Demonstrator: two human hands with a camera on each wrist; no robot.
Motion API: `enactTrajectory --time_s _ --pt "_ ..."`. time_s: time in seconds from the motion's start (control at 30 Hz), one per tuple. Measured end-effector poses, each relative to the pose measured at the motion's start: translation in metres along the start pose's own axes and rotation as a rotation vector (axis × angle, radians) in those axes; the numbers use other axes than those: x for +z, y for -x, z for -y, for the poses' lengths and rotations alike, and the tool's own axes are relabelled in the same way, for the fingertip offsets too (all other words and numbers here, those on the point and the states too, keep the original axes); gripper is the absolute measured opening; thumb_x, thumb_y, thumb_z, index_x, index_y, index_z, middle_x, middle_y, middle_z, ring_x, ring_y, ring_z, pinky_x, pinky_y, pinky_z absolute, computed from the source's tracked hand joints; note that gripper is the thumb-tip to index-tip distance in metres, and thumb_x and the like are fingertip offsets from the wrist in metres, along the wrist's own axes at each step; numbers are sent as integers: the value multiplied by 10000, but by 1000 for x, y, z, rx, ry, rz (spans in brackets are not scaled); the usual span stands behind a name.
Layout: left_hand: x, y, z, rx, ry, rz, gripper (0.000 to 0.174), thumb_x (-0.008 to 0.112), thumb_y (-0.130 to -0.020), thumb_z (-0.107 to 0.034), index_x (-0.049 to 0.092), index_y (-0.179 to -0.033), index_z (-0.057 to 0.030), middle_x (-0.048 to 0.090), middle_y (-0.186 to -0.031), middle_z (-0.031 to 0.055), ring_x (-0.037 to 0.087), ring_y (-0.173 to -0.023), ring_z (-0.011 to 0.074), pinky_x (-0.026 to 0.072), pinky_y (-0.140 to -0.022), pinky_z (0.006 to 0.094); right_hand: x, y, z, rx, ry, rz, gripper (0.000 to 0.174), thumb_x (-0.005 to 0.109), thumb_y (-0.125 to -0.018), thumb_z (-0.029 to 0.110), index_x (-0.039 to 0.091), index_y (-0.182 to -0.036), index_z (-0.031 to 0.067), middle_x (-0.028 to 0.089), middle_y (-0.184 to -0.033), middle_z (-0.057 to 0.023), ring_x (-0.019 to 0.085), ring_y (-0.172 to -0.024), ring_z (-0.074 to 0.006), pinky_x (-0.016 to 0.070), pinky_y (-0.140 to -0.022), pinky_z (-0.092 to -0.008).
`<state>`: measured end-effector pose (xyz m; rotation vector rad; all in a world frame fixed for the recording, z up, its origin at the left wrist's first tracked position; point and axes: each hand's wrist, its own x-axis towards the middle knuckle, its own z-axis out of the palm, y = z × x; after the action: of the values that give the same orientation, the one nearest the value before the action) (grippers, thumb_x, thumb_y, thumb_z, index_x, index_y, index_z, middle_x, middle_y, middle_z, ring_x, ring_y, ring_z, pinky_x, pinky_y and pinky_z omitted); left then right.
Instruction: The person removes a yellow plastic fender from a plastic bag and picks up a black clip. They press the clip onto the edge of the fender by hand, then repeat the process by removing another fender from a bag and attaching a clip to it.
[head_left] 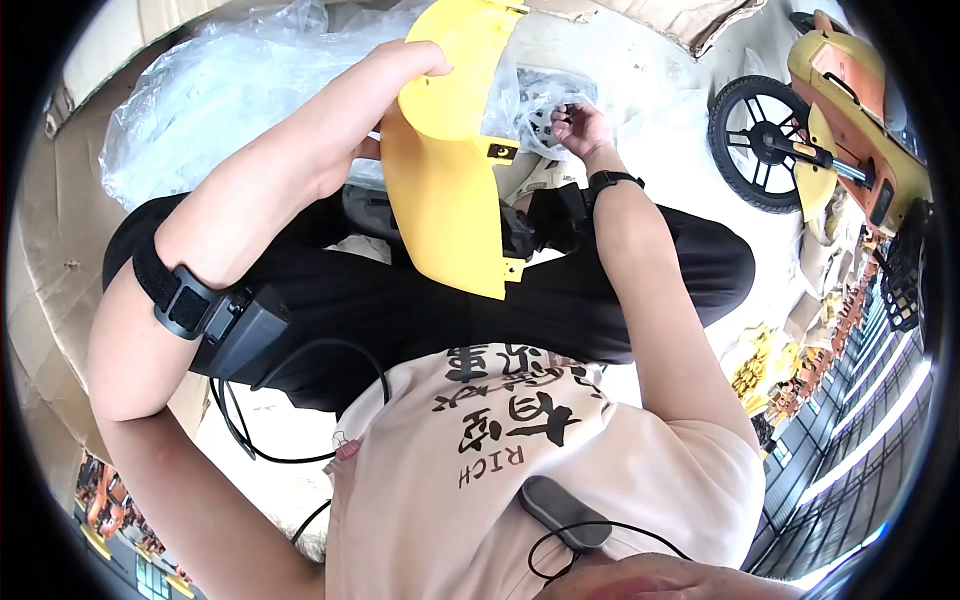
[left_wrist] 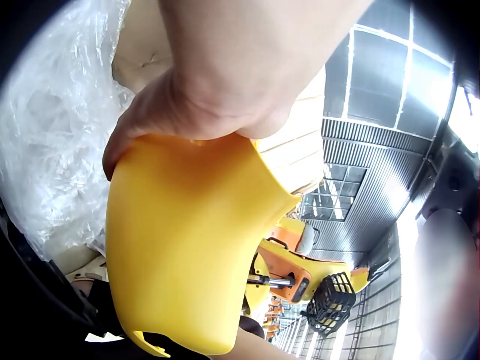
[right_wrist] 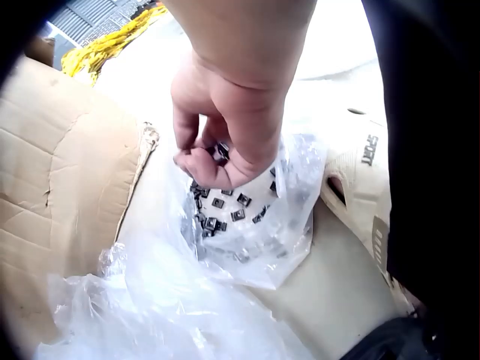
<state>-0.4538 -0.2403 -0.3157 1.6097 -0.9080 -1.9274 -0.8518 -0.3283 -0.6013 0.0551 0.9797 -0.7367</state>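
- Over the lap, the yellow panel stands upright, its lower edge near the black trousers. It is best kept steady and clear of the bag so it does not block the reach.
- Beyond the panel, the clear bag lies open beside the cardboard. Leaving its mouth spread should ease picking.
- The left hand grips the panel's upper rim, fingers curled over it. A firm hold there looks sufficient.
- The right hand is down in the bag, fingertips pinched on the small black clips. Taking one at a time should avoid spills.
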Motion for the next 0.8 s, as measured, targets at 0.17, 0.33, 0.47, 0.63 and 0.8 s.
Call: enactTrajectory --time_s 0.17,0.33,0.47,0.63,0.8 --pt "2 4 -1 2 8 -2 599 563 -853 -516 565 -1268 -85 645 -1129 67 600 -1095 164 444 -928 392 56 18 22 551 933 -42 245 569 -1007 234 651 -1149 51 499 -752 58 410 -634 -56 333 -503 -185" --pt "3 7 -5 9 6 4 589 569 -851 -504 566 -1261 -81 647 -1130 74 610 -1079 162 450 -913 372 168 65 37 460 1345 306 324 572 -1012 223 648 -1231 -3 512 -764 45 438 -670 -57 364 -535 -187" --pt "1 10 -8 -35 60 30 601 566 -862 -483 544 -1296 -68 651 -1130 74 632 -1050 163 454 -912 342 244 146 31 185 1273 617 356 605 -989 193 626 -1299 19 594 -887 34 485 -724 -31 410 -626 -174" --pt "4 19 -12 -72 150 24 585 557 -895 -447 518 -1329 -58 649 -1186 85 621 -1087 176 437 -954 365 274 219 6 -149 1197 692 402 626 -981 234 611 -1325 26 627 -946 1 464 -731 -39 387 -625 -189" --pt "4 20 -15 -123 160 80 619 534 -879 -482 488 -1329 -58 593 -1194 82 573 -1129 181 431 -939 381 274 242 -23 -311 1039 627 296 655 -964 207 678 -1195 23 675 -926 -30 495 -729 -43 385 -612 -193"
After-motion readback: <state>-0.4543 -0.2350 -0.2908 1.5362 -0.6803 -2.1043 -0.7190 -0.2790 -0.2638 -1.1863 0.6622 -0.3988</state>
